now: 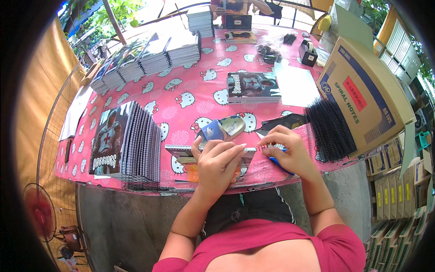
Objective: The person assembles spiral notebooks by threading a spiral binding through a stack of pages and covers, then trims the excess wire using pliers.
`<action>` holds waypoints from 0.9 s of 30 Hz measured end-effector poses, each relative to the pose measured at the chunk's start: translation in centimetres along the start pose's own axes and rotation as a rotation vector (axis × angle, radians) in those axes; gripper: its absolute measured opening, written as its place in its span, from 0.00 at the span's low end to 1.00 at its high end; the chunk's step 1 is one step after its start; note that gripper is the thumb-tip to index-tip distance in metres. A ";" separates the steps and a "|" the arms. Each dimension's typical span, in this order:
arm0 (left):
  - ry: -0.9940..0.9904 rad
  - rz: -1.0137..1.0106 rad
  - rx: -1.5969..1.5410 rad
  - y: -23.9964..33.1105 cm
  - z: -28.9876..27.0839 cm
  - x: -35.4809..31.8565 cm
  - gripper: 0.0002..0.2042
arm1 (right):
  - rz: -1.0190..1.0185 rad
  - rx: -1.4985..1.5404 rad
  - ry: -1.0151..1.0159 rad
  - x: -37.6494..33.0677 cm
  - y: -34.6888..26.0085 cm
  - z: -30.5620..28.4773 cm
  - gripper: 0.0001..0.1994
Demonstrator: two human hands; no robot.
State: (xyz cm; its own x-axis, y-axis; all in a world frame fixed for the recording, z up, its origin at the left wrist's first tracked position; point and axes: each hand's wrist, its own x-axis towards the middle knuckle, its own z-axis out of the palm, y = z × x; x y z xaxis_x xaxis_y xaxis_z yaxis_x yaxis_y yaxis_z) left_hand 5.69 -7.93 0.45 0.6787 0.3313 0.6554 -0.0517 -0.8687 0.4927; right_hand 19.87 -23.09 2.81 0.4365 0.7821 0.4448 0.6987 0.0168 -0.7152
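My left hand is closed over a notebook that lies at the table's near edge, its fingers laid across the top. Beside the notebook's right end, my right hand is bent around a tool with a blue handle; its working end is hidden by the fingers. Small coil loops show by the right fingertips. Just beyond my hands sits a shallow oval dish with a blue piece in it. To the right lies a heap of black plastic spiral coils.
A notebook stack stands at left, with longer stacks behind. Farther off are another notebook pile, white paper and a tape dispenser. A large carton borders the right side. Another person is across the table.
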 end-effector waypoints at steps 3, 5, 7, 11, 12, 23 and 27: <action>-0.016 0.014 0.010 -0.1 -0.2 -0.1 0.09 | 0.018 0.021 -0.091 -0.3 0.2 -0.2 0.07; -0.028 -0.058 -0.007 0.0 -0.3 -0.1 0.10 | 0.251 0.168 -0.170 -0.1 -0.4 0.0 0.08; 0.004 -0.098 -0.029 0.1 -0.2 0.0 0.11 | 0.243 0.144 -0.093 0.1 -0.9 0.9 0.08; 0.024 -0.061 -0.027 -0.4 -0.2 -0.3 0.10 | -0.090 -0.207 0.065 -0.9 -0.4 2.4 0.07; 0.002 -0.033 -0.011 -0.6 -0.2 -0.3 0.09 | -0.136 -0.289 0.032 -0.9 -0.3 2.2 0.08; 0.013 -0.022 0.080 -0.5 -0.5 -0.6 0.08 | -0.124 -0.273 0.123 -0.3 -1.3 3.4 0.08; 0.024 -0.036 0.069 -0.4 -0.5 -0.9 0.08 | -0.077 -0.310 0.018 -0.4 -1.5 3.2 0.09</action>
State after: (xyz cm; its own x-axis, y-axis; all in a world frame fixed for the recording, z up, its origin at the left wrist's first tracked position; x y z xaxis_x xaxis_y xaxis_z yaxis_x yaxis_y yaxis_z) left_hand 4.70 -7.71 -0.09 0.6614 0.3705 0.6521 0.0231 -0.8791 0.4761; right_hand 16.81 -21.45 2.02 0.3832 0.7749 0.5027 0.8684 -0.1168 -0.4819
